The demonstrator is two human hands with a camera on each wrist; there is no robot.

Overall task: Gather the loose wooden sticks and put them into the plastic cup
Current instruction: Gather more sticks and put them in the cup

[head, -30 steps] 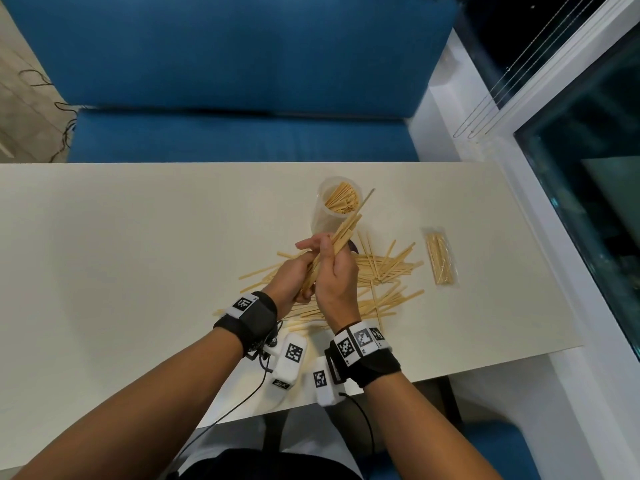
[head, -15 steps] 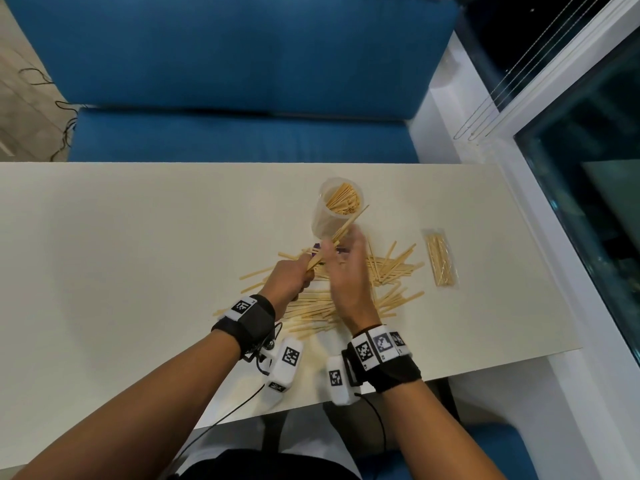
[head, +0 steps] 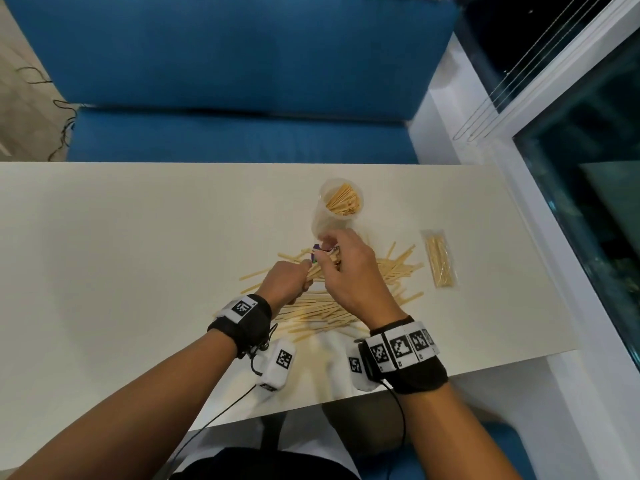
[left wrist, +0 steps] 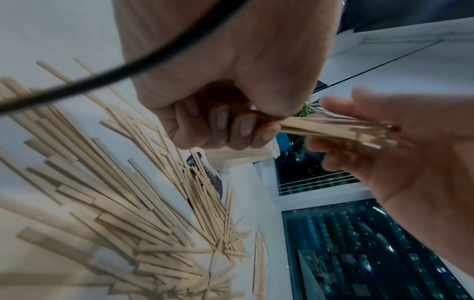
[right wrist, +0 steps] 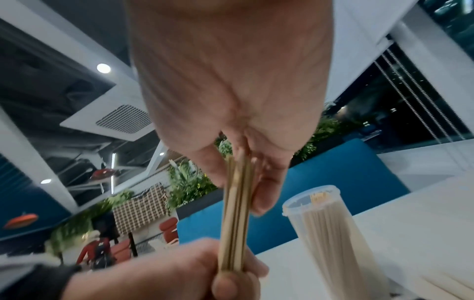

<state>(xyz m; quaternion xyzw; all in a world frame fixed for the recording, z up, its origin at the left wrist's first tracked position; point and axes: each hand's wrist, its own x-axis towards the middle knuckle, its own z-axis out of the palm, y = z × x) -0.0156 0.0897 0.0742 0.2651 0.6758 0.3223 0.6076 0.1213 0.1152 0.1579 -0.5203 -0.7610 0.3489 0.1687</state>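
Observation:
My left hand (head: 289, 282) grips the near end of a bundle of wooden sticks (left wrist: 325, 127) in a fist, just above the table. My right hand (head: 346, 268) reaches over the bundle's far end, its thumb and fingers (right wrist: 266, 194) closed around the tips of the sticks (right wrist: 236, 213). The clear plastic cup (head: 337, 209) stands upright just beyond both hands and holds many sticks. Loose sticks (head: 398, 268) lie scattered on the table under and to the right of my hands. In the left wrist view the pile (left wrist: 128, 213) spreads out below the fist.
A sealed clear packet of thin sticks (head: 440, 259) lies right of the pile. A small purple object (head: 316, 249) shows between my hands and the cup. The cream table (head: 138, 254) ends at a blue sofa (head: 225, 81) behind and a white window ledge (head: 540, 220) on the right.
The bundle pointed up toward the cup's rim; now it is lower and flatter. My right hand slid from its middle to its far end. Both hands dropped toward the table.

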